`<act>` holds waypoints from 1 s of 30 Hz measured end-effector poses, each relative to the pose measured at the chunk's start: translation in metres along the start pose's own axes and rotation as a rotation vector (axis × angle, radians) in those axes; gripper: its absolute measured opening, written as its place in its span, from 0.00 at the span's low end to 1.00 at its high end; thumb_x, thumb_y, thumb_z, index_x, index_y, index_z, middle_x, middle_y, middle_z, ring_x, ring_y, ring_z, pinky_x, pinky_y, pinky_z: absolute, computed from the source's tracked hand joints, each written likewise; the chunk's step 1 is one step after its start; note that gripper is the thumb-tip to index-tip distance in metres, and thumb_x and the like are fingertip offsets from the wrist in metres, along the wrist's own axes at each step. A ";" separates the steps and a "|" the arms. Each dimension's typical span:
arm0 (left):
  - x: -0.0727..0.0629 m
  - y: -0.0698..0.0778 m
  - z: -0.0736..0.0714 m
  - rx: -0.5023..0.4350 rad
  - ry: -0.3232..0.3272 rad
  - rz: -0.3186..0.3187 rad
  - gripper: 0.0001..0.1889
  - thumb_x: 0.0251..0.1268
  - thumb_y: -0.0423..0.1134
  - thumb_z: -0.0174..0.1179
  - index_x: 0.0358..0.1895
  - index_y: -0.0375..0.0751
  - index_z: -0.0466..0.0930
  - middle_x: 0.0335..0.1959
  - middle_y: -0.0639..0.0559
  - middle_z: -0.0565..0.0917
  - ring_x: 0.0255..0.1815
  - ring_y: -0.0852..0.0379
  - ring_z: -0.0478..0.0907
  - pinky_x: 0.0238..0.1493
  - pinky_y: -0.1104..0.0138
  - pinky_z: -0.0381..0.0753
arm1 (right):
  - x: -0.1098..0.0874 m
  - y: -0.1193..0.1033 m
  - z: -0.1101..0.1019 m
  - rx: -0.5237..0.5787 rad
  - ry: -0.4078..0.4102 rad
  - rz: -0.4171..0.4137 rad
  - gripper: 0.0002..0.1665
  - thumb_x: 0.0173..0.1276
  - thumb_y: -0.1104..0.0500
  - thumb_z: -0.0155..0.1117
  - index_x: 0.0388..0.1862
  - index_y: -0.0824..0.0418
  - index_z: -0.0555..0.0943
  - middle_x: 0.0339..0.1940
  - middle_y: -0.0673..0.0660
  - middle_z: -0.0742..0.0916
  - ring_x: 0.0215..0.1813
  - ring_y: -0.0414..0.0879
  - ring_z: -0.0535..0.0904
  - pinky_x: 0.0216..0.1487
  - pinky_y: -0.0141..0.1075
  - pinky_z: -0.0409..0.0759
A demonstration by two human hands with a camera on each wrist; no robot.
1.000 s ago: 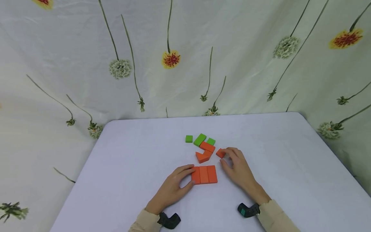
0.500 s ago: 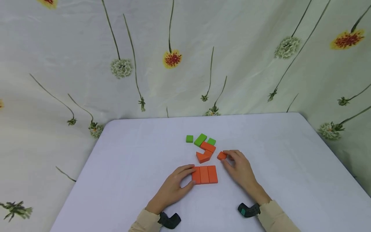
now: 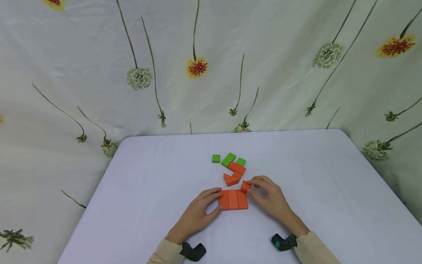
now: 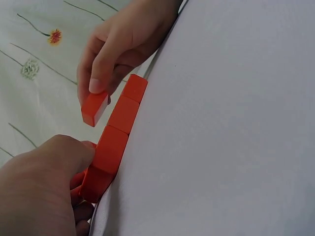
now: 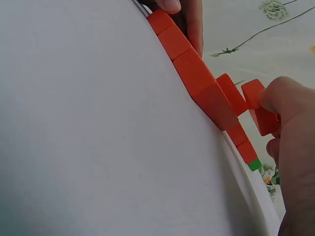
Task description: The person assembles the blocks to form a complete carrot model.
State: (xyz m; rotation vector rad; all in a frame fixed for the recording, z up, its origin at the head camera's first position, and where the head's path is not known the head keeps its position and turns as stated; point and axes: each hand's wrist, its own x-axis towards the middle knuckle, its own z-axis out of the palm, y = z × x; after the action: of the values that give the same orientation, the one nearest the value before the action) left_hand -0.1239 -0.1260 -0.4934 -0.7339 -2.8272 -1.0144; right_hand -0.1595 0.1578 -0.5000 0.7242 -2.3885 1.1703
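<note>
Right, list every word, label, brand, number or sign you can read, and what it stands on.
No readable text anywhere.
Orange angular blocks and green rectangular blocks: none visible.
Pale flower-printed cloth backdrop: none visible.
Black angled wrist-worn devices: any marking is too small to read.

Table (image 3: 158, 172) stands before hanging cloth (image 3: 280, 91). On the table, a row of three blocks (image 3: 232, 200) runs left to right, side by side. Left hand (image 3: 199, 212) at the row's left end: thumb at the near side of the left block (image 3: 224, 201), fingers at the far side. Right hand (image 3: 271, 196) lies right of the row, holding a small block (image 3: 245, 186) at the row's far right corner. Beyond the row, near to far: notched block (image 3: 232, 179), bar (image 3: 236, 168), oblong block (image 3: 228, 160). Square block (image 3: 215, 158) sits apart, left of the oblong block; end block (image 3: 241, 161) sits right.
</note>
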 end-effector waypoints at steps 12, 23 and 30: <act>0.000 0.001 -0.001 -0.001 -0.010 -0.001 0.24 0.71 0.45 0.67 0.68 0.47 0.79 0.72 0.56 0.75 0.75 0.55 0.70 0.73 0.55 0.74 | -0.008 -0.010 0.005 0.119 -0.110 -0.072 0.21 0.61 0.64 0.78 0.52 0.48 0.88 0.51 0.45 0.86 0.50 0.41 0.83 0.53 0.31 0.86; 0.000 0.000 -0.001 -0.006 0.005 0.018 0.24 0.71 0.44 0.67 0.68 0.46 0.79 0.72 0.56 0.75 0.75 0.55 0.70 0.73 0.55 0.74 | -0.012 -0.017 0.011 0.144 -0.196 -0.175 0.18 0.63 0.59 0.78 0.51 0.45 0.87 0.52 0.42 0.86 0.57 0.39 0.80 0.59 0.28 0.82; 0.000 0.000 -0.001 0.010 0.013 0.027 0.24 0.70 0.45 0.68 0.68 0.46 0.80 0.72 0.56 0.76 0.74 0.56 0.71 0.73 0.56 0.75 | -0.013 -0.024 0.014 0.166 -0.250 -0.243 0.15 0.63 0.55 0.79 0.49 0.45 0.88 0.50 0.41 0.86 0.56 0.38 0.78 0.57 0.31 0.83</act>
State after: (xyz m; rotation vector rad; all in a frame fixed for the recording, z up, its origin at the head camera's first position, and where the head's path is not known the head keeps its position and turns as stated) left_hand -0.1238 -0.1266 -0.4930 -0.7594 -2.8016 -0.9963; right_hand -0.1367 0.1380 -0.5006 1.2435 -2.3282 1.2453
